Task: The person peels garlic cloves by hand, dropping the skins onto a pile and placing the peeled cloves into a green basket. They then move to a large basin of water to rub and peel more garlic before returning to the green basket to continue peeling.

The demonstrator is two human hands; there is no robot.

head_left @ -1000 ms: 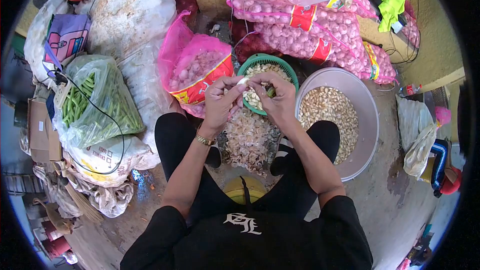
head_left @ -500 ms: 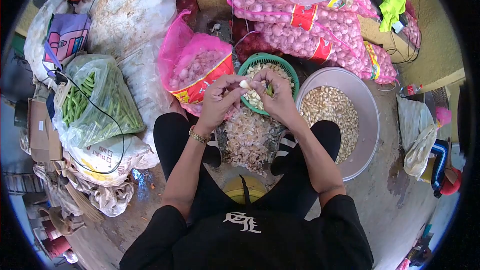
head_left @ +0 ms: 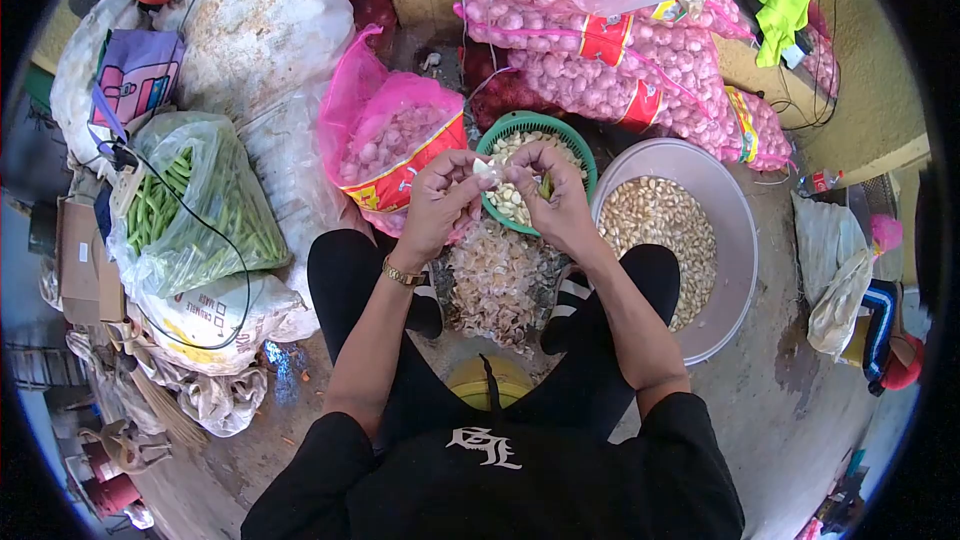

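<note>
My left hand [head_left: 436, 202] pinches a white garlic clove [head_left: 487, 169] at its fingertips, held above a green basket [head_left: 575, 146] of cloves. My right hand [head_left: 556, 195] is closed around a small green-handled tool [head_left: 545, 183] and its fingers touch the same clove. Both hands meet over the basket's near rim. Below them, between my knees, lies a heap of papery garlic skins [head_left: 497, 280]. A gold watch [head_left: 403, 276] sits on my left wrist.
A large pale basin [head_left: 735, 230] of peeled cloves stands to the right. An open pink net sack of garlic [head_left: 393, 135] is at the left, more pink sacks [head_left: 640, 50] behind. A clear bag of green beans [head_left: 185, 205] and white sacks crowd the left. A yellow stool [head_left: 490, 380] is under me.
Both hands have stayed over the green basket, working the clove; they shifted slightly up and left, and the clove has turned between the fingers.
</note>
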